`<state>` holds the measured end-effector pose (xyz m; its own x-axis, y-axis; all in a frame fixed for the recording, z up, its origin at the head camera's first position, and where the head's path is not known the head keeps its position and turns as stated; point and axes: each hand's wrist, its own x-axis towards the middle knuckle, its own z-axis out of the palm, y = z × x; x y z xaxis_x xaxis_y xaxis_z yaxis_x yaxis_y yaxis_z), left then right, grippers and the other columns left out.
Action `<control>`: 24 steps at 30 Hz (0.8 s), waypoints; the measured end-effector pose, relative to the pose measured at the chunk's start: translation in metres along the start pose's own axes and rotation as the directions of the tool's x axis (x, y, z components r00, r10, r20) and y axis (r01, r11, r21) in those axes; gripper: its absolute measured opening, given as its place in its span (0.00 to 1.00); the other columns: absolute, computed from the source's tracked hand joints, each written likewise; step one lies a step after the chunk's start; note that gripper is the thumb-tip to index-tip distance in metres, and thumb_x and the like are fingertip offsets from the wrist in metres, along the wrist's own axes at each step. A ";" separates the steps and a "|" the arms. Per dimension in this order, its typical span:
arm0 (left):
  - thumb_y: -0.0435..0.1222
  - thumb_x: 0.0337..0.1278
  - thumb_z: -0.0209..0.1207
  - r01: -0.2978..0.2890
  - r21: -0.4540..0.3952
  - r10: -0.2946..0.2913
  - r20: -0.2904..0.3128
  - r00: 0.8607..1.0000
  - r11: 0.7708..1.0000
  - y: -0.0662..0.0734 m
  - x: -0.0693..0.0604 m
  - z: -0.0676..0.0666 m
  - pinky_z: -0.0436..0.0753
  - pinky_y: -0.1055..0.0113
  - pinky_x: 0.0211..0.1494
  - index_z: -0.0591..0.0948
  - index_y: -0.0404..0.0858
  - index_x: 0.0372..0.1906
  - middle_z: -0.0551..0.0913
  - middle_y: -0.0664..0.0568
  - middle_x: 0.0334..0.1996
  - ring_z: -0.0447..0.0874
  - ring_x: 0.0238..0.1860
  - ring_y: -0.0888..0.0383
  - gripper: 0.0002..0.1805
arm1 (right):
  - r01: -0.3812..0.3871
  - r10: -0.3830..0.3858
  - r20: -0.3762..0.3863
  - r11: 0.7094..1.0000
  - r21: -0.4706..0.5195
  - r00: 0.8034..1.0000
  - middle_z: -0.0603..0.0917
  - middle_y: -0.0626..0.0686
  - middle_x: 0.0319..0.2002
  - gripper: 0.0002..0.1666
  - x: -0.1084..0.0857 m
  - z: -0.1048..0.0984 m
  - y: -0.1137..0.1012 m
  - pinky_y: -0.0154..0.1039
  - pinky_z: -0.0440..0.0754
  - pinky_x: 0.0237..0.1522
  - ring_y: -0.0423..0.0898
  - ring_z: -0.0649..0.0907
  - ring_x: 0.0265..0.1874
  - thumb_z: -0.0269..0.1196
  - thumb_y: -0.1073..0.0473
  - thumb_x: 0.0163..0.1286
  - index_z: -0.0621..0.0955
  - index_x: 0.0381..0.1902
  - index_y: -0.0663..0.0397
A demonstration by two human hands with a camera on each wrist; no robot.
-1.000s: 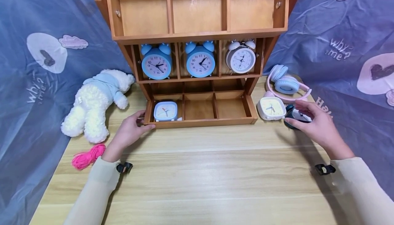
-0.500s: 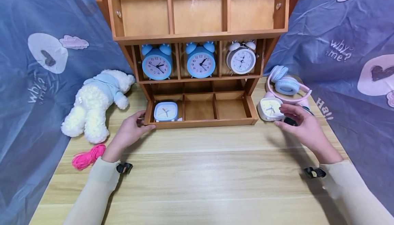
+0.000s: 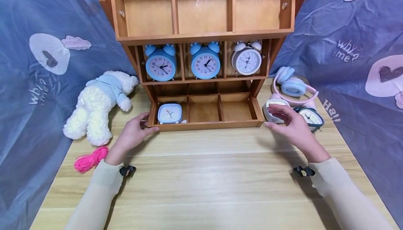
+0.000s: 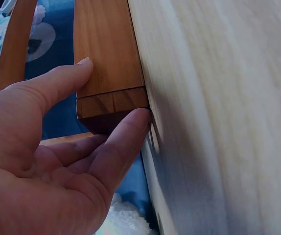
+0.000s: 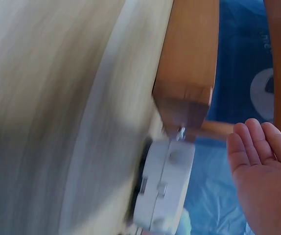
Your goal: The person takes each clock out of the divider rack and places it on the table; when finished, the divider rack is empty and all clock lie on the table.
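I judged the step in hand to be getting a hold on the wooden shelf (image 3: 206,126) at its 2 lower ends, with only 1 end held. My left hand (image 3: 133,134) pinched the bottom tier's near corner: the thumb lay on the front board and a fingertip met its end, low by the table (image 3: 204,188). My right hand (image 3: 292,128) held nothing; its fingers lay side by side, slightly bent, with the thumb spread away from them. From the right wrist the fingers stood apart from the wood; whether the thumb tip brushed the corner I could not tell.

The next move, as I read it, called for bringing those fingers in around the shelf's right end without knocking the white clock (image 5: 165,186), which sat just beside that end, under and beyond my right fingers.

The shelf itself stood between my hands, its bottom tier ending right at my left fingers and just left of my right thumb. Inside that tier, just right of my left fingertips, sat a pale blue clock (image 3: 170,113). A dark green clock (image 3: 311,117) lay tilted to the right of my right hand, and headphones (image 3: 292,87) rested beyond it. Pink yarn (image 3: 90,159) lay left of my left wrist.
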<state>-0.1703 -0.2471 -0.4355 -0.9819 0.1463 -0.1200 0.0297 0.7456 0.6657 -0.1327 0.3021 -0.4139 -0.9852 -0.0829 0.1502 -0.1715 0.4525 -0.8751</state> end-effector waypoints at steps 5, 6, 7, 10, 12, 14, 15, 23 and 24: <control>0.45 0.73 0.74 -0.003 -0.006 0.003 0.000 1.000 1.000 -0.001 0.000 0.000 0.85 0.39 0.69 0.67 0.30 0.85 0.86 0.28 0.67 0.87 0.67 0.34 0.47 | 0.001 -0.002 0.026 1.000 0.008 1.000 0.87 0.38 0.61 0.38 0.006 0.014 -0.009 0.20 0.80 0.66 0.27 0.85 0.60 0.78 0.64 0.73 0.78 0.77 0.63; 0.45 0.73 0.74 -0.005 -0.008 0.005 0.001 1.000 1.000 -0.001 0.000 0.000 0.85 0.39 0.70 0.67 0.30 0.85 0.86 0.28 0.67 0.87 0.67 0.33 0.46 | 0.003 -0.004 0.031 1.000 0.013 1.000 0.88 0.40 0.61 0.38 0.007 0.016 -0.010 0.19 0.79 0.66 0.27 0.85 0.61 0.78 0.64 0.73 0.78 0.77 0.63; 0.45 0.73 0.74 -0.006 -0.011 0.006 0.001 1.000 1.000 -0.001 0.000 0.000 0.85 0.38 0.70 0.67 0.30 0.85 0.85 0.28 0.67 0.87 0.67 0.33 0.46 | 0.004 -0.004 0.035 1.000 0.018 0.999 0.88 0.40 0.61 0.38 0.008 0.019 -0.011 0.19 0.79 0.66 0.28 0.85 0.61 0.78 0.64 0.73 0.78 0.77 0.63; 0.44 0.73 0.74 -0.007 -0.016 0.007 0.001 1.000 1.000 -0.002 0.000 0.000 0.85 0.38 0.70 0.67 0.30 0.85 0.85 0.28 0.68 0.86 0.67 0.33 0.46 | 0.002 -0.004 0.046 0.999 0.037 0.999 0.87 0.39 0.60 0.39 0.011 0.028 -0.013 0.20 0.79 0.66 0.31 0.85 0.61 0.78 0.64 0.72 0.78 0.77 0.63; 0.45 0.73 0.74 -0.004 -0.015 0.004 0.003 1.000 1.000 -0.001 0.000 0.000 0.85 0.38 0.70 0.67 0.30 0.85 0.85 0.28 0.68 0.86 0.67 0.33 0.46 | 0.003 -0.005 0.052 0.999 0.051 0.999 0.87 0.38 0.60 0.38 0.013 0.034 -0.016 0.21 0.79 0.67 0.31 0.85 0.61 0.78 0.65 0.72 0.79 0.77 0.60; 0.45 0.73 0.74 0.000 -0.013 0.001 0.004 1.000 1.000 -0.001 0.000 0.000 0.85 0.38 0.70 0.67 0.30 0.85 0.86 0.28 0.67 0.87 0.67 0.33 0.46 | 0.000 -0.003 0.061 0.998 0.060 0.998 0.86 0.41 0.61 0.38 0.015 0.040 -0.018 0.22 0.79 0.68 0.30 0.85 0.60 0.78 0.64 0.72 0.79 0.77 0.58; 0.45 0.73 0.74 0.001 -0.013 -0.001 0.006 1.000 1.000 -0.001 0.000 -0.001 0.85 0.38 0.70 0.67 0.30 0.85 0.86 0.28 0.67 0.87 0.67 0.33 0.47 | 0.000 -0.004 0.066 0.998 0.065 0.998 0.86 0.44 0.63 0.38 0.016 0.043 -0.019 0.22 0.79 0.69 0.29 0.84 0.60 0.78 0.64 0.72 0.79 0.77 0.57; 0.46 0.73 0.74 0.001 -0.006 -0.001 0.005 1.000 1.000 0.001 -0.001 -0.001 0.85 0.38 0.70 0.67 0.30 0.86 0.86 0.28 0.66 0.87 0.67 0.34 0.47 | -0.012 0.002 0.139 0.997 0.074 0.990 0.81 0.67 0.72 0.38 0.026 0.067 -0.025 0.27 0.78 0.73 0.55 0.82 0.71 0.78 0.62 0.73 0.78 0.78 0.55; 0.46 0.73 0.74 0.001 -0.006 -0.001 0.005 1.000 1.000 0.001 -0.001 -0.001 0.84 0.38 0.70 0.67 0.30 0.86 0.86 0.28 0.66 0.87 0.67 0.34 0.47 | -0.006 -0.005 0.146 0.997 0.078 0.989 0.81 0.68 0.72 0.39 0.027 0.070 -0.026 0.27 0.78 0.73 0.59 0.82 0.72 0.78 0.63 0.72 0.78 0.78 0.56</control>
<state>-0.1700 -0.2477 -0.4341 -0.9811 0.1484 -0.1243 0.0274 0.7420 0.6698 -0.1547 0.2262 -0.4191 -0.9731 -0.2138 0.0861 -0.1644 0.3819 -0.9095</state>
